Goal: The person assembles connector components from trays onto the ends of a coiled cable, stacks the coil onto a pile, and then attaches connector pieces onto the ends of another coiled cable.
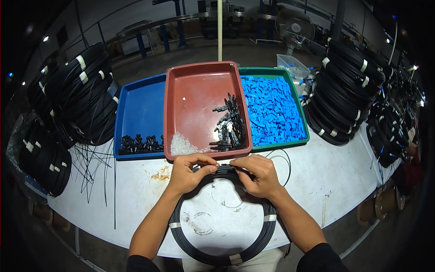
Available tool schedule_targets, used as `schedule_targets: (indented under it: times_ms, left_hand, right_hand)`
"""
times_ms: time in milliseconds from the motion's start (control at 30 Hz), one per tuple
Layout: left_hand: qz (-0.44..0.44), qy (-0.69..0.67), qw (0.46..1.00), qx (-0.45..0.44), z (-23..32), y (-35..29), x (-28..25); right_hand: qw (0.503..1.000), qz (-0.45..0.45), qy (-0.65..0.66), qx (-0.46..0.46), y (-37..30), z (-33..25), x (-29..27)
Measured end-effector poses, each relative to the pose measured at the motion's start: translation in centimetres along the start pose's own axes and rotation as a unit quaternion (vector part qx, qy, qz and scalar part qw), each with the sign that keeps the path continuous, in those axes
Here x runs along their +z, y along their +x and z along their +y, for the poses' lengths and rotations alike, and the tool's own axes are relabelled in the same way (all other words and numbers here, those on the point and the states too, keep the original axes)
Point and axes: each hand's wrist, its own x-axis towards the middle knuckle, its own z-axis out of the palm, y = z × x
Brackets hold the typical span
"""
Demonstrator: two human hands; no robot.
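Note:
A coil of black cable, bound with pale tape bands, lies in front of me and overhangs the table's near edge. Both hands meet over its far side. My left hand is closed in a pinch, thumb against forefinger; what sits between the tips is too small to make out. Close by on the right, my right hand pinches too, its fingertips at a small dark piece above the coil. Whether that piece is a cable end or a connector cannot be told. A loose cable loop curves out beside my right hand.
Behind my hands stands a red tray with black connectors and small clear pieces. A blue tray holds black parts; a green tray holds blue parts. Cable coils are stacked left and right.

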Motion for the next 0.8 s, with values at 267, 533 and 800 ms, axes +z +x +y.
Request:
schedule_targets:
  times_ms: [267,533,800]
  left_hand:
    - [0.007,-0.046,0.999,0.017,-0.11,-0.21,-0.2]
    - [0.011,-0.015,0.999,0.033,0.08,-0.36,-0.25]
    - [0.006,0.032,0.999,0.04,0.41,-0.37,-0.11]
  right_hand:
    - [0.999,-0.03,-0.003,-0.02,-0.03,-0.1,0.02]
    - [0.999,-0.012,0.003,-0.037,0.18,-0.22,0.27]
    - [0.999,-0.034,-0.007,-0.041,-0.23,0.42,0.03]
